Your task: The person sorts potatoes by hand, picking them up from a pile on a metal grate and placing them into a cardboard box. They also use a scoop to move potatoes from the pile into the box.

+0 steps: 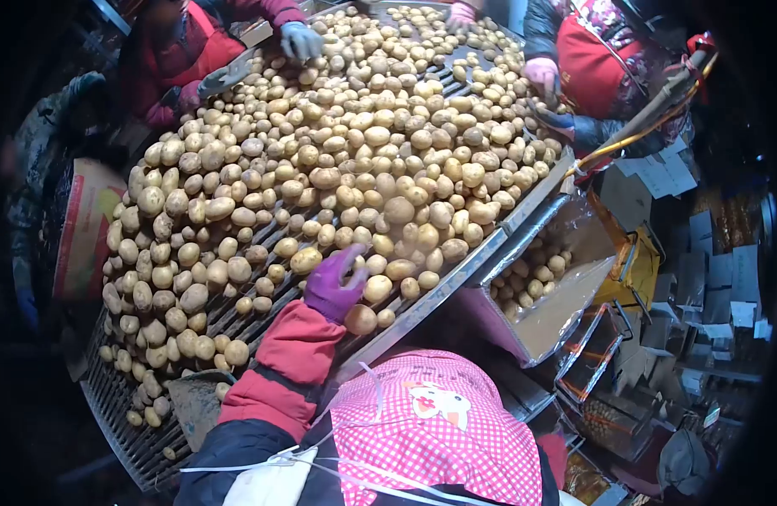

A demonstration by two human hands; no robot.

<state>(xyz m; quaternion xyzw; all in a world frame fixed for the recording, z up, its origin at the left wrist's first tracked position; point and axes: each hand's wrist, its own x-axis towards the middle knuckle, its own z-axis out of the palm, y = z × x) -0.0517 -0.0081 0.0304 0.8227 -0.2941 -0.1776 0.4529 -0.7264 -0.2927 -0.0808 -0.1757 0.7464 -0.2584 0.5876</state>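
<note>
My left hand [333, 283], in a purple glove with greyish fingertips, reaches over the near edge of a slatted sorting table [262, 325]. Its thumb and fingers are curved and apart, with a gap between them and no potato plainly gripped. Right by the fingertips lies a potato [377, 288], and another potato [360, 319] rests just below the wrist. A broad heap of potatoes [380, 135] covers most of the slats. My right hand is out of view; only a bit of red sleeve [553, 460] shows beside the checked apron.
A lined carton [565, 291] with potatoes inside stands to the right, below the table's metal rim [456, 278]. A yellow crate [637, 274] is beside it. Co-workers' gloved hands [301, 40] work at the far side. A scoop-like piece [198, 405] lies at lower left.
</note>
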